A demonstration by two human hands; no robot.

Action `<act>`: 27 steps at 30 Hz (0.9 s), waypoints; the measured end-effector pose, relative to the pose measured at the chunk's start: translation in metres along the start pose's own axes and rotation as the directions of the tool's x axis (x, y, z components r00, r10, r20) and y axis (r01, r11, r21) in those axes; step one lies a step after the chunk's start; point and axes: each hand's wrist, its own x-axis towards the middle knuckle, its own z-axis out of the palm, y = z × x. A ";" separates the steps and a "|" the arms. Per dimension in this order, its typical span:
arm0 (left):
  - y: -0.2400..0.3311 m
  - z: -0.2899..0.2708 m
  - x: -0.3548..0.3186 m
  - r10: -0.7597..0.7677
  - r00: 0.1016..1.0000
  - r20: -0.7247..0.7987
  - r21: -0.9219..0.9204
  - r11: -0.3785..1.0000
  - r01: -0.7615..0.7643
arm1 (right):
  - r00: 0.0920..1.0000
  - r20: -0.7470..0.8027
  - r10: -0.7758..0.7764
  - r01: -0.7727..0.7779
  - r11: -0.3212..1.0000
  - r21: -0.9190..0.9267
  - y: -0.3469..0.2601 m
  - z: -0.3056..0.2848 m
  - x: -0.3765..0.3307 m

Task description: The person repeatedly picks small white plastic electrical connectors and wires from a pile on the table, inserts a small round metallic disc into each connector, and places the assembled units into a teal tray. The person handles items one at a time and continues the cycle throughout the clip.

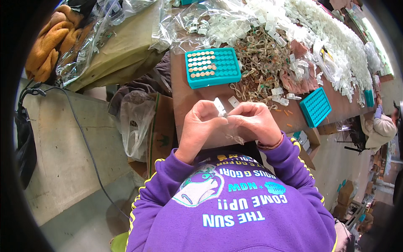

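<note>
My left hand pinches a small white plastic tag between thumb and fingers, above the table's near edge. Close against it, my right hand has its thumb and forefinger pressed together at the tag's lower end. A thin cord loop hangs below the fingertips; the exact grip on it is hidden. Just beyond the hands lies another white tag. Farther off stands a teal tray, its left part filled with rows of round gold-coloured pieces.
Tangled cord loops are heaped right of the tray, with a large pile of white plastic pieces behind. A second teal tray sits at the right. Clear plastic bags hang at left. Another person is at far right.
</note>
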 end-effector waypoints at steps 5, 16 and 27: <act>0.003 -0.003 0.000 -0.033 0.993 0.114 0.013 0.999 0.032 | 0.992 0.118 0.032 -0.035 0.999 0.021 -0.004 -0.006 0.001; 0.002 0.007 -0.006 -0.022 0.988 0.154 -0.168 0.985 0.048 | 0.952 0.170 0.255 -0.304 0.853 0.424 0.022 0.003 0.000; -0.008 0.013 -0.002 0.103 0.992 -0.073 -0.058 0.992 -0.108 | 0.998 -0.057 0.017 -0.014 0.998 0.059 0.016 0.006 -0.018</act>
